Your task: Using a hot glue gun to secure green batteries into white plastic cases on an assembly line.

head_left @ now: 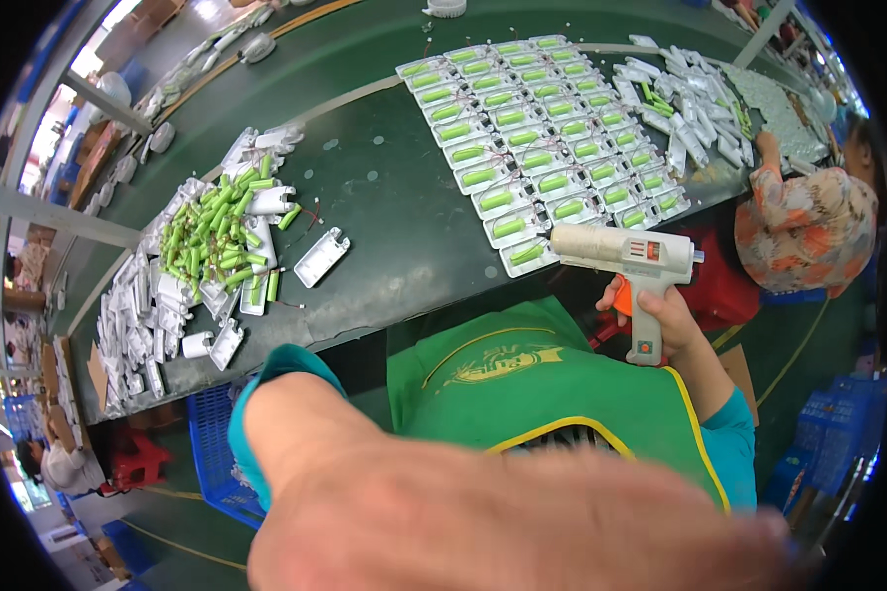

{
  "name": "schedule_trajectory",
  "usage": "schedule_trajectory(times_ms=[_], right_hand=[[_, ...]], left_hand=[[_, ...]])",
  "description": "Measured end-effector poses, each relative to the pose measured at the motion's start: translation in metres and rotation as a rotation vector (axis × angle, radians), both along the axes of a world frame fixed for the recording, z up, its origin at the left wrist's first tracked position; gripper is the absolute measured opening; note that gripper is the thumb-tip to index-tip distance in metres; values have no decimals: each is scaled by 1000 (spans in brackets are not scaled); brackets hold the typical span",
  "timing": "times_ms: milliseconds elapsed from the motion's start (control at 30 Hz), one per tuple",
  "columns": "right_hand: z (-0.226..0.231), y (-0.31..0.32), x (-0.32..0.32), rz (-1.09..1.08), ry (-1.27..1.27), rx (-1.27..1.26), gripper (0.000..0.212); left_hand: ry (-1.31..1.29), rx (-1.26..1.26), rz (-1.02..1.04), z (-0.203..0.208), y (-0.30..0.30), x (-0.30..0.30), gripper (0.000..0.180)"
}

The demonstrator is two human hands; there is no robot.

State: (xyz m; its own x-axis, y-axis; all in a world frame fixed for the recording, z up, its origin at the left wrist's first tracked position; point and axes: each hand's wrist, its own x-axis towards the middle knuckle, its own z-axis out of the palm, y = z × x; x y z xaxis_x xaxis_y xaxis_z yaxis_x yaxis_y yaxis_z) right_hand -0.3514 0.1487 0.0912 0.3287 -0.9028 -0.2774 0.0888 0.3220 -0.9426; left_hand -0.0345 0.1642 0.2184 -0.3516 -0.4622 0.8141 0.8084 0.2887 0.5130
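My right hand [668,315] is wrapped round the handle of a white hot glue gun [621,248] with an orange trigger. The gun's nozzle end points left, over the table edge by the nearest rows. Close to the camera, my left hand [522,517] fills the lower part of the picture; its fingers are smeared and hidden. Beyond the gun, rows of white plastic casings [508,118] lie on the table, each with a green cylindrical battery in it. A single white casing [321,258] lies apart, left of centre.
At left on the dark green table [384,286] are a heap of green batteries [217,222] and white casings [133,325]. More casings [695,103] are piled at far right, near a person in a patterned top [808,227]. A blue basket [217,443] stands below the table edge.
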Motion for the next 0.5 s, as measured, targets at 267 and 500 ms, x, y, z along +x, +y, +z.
schedule_trajectory(times_ms=[267, 500], right_hand=[[-5, 7, 8, 32, -58, 50, 50], [3, 5, 18, 60, -70, -46, 54]], left_hand=[[349, -337, 323, 1, 56, 23, 55], [646, -575, 535, 10, 66, 31, 42]])
